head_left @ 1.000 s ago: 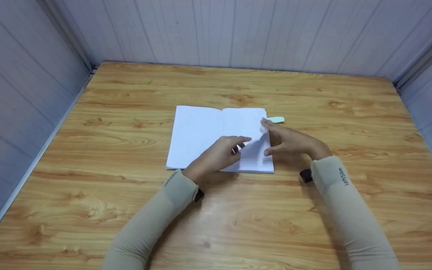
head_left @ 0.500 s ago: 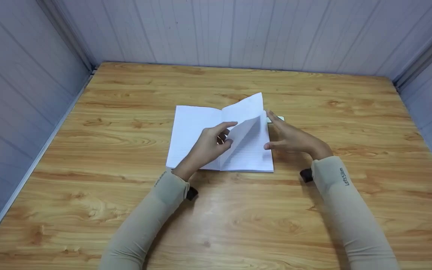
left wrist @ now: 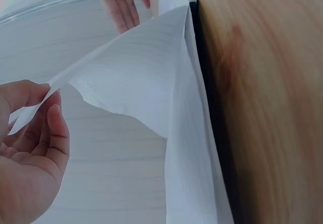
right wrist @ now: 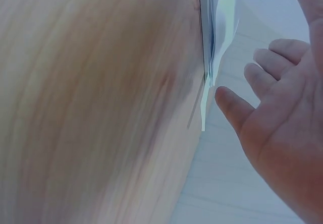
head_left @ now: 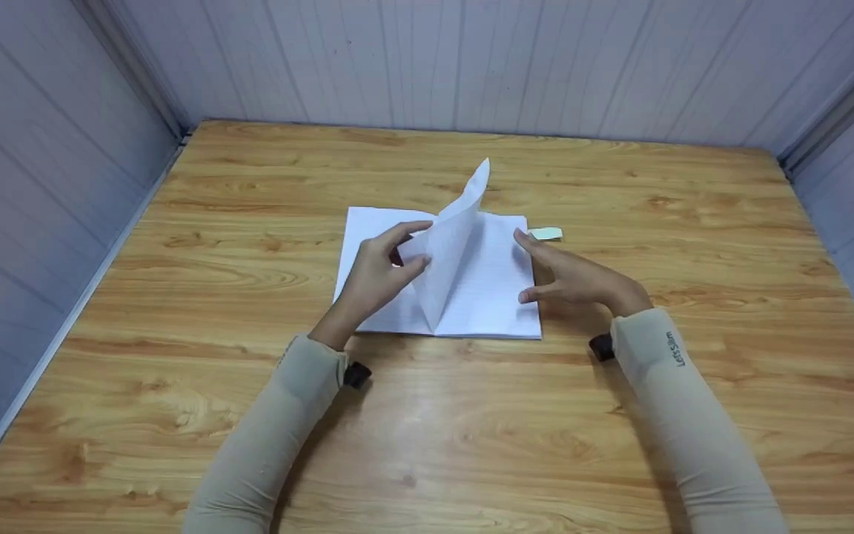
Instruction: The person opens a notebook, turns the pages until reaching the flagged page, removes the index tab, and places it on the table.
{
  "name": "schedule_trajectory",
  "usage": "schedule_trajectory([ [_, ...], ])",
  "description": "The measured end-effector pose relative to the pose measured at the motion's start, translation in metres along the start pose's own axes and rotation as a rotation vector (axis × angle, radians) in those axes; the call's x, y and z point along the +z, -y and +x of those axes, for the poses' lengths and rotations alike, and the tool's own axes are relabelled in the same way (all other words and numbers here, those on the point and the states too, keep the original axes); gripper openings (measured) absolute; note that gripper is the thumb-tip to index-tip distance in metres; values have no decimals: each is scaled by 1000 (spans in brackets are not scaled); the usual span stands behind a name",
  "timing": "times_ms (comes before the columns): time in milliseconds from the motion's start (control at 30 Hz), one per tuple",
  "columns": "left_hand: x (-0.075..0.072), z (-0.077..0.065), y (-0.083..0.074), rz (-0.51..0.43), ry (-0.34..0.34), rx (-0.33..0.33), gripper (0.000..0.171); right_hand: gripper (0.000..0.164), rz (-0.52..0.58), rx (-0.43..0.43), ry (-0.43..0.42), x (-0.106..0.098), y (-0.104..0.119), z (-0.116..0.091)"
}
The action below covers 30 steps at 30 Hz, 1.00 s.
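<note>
A notebook (head_left: 497, 274) with white lined pages lies spread on the table. One page (head_left: 451, 248) stands up from its middle fold, curving toward the upper right. My left hand (head_left: 379, 268) pinches the near corner of that page between thumb and fingers; the left wrist view shows the page (left wrist: 126, 70) stretching from the fingertips to the spine. At the notebook's right edge, my right hand (head_left: 579, 278) has its fingers spread and holds nothing. In the right wrist view this hand (right wrist: 282, 108) is beside the page edges. A pale green paper tab (head_left: 545, 233) sticks out past the right edge.
The notebook rests on a wood-grain table (head_left: 657, 222). White panelled walls (head_left: 427, 67) rise behind the table and along both sides. Each wrist carries a small black device, such as the one (head_left: 357, 375) on the left.
My left hand has moved left, lifting the page from the right side until it stands near the fold. The right hand has stayed by the right edge with only slight motion.
</note>
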<state>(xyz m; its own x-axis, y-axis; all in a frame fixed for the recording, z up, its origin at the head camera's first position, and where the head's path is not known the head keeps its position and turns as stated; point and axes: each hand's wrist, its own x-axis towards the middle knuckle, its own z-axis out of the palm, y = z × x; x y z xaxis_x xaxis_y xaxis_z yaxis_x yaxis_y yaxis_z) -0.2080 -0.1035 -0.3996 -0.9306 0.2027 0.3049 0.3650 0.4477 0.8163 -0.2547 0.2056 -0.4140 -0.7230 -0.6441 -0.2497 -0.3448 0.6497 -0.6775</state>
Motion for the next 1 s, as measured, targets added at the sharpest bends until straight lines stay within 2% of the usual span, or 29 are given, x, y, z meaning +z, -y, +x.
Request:
schedule_trajectory([
  [233, -13, 0, 4, -24, -44, -23, 39, 105, -41, 13, 41, 3, 1, 3],
  [467, -24, -3, 7, -76, -81, -11, 28, 105, -46, 17, 89, 7, 1, 6],
  [733, -29, -6, 12, -53, -91, -15, 27, 102, -44, 62, 117, 12, 0, 2],
  [1000, -31, -6, 17, -47, -85, -27, 27, 97, -60, 52, 130, 12, 0, 2],
])
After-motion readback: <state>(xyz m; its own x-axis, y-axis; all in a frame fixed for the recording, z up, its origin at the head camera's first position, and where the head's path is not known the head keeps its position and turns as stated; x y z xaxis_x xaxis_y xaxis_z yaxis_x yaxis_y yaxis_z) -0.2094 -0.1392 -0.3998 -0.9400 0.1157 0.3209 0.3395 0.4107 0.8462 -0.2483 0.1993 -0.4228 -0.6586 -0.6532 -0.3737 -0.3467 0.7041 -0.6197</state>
